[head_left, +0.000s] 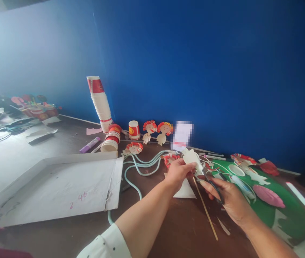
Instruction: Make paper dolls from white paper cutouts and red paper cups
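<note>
My left hand (178,174) pinches a small cream paper cutout (192,159) above the table. A pair of dark-handled scissors (215,189) is gripped in my right hand (226,199), and its blades meet the right edge of the paper. How far the blades are apart I cannot tell. Under the hands lie a white paper piece (186,190) and a thin wooden stick (206,211). Just behind my left hand, a red-fringed paper figure (170,159) is partly hidden. Two similar paper figures (164,132) lean against the blue wall.
A tall stack of paper cups (101,104) stands at the wall, with tipped cups (111,139) before it. At left is a shallow white cardboard lid (61,190). Pale blue cable (133,179) curls mid-table. On the right, a green mat (265,211) holds a pink paper oval (269,196).
</note>
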A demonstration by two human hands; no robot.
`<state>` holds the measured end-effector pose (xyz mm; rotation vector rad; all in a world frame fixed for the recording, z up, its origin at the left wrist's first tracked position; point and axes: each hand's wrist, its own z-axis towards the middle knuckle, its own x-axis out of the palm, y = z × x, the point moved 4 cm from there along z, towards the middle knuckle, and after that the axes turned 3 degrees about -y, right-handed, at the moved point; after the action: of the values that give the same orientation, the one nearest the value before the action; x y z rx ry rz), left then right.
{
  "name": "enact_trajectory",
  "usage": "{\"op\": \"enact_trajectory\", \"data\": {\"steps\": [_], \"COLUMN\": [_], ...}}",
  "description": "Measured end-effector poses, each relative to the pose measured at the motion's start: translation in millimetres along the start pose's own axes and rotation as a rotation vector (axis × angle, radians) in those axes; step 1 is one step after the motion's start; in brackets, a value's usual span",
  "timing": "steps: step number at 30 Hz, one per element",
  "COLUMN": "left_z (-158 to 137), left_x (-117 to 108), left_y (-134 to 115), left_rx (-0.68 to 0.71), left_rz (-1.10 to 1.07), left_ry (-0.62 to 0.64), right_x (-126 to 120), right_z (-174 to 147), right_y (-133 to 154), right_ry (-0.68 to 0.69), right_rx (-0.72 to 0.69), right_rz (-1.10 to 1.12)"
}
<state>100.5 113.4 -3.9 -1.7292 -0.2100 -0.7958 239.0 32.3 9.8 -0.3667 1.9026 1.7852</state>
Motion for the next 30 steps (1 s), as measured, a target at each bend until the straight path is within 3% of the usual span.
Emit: {"op": "enact_trajectory", "data": {"steps": [17,30], "left_z": [-2,-7], "left_x": [1,8], "left_y": [2,5], "left_rx": [-0.035,-0.030], "left_rz": [-0.052,-0.052], "left_ry": [-0.014,-0.070], "right_x": [2,8], "right_z": [2,-4], "right_y": [-4,1], "right_ry": [-0.032,-0.121], "right_rx": [-0.044,0.012], "right_rz": [0.017,0.141]}}
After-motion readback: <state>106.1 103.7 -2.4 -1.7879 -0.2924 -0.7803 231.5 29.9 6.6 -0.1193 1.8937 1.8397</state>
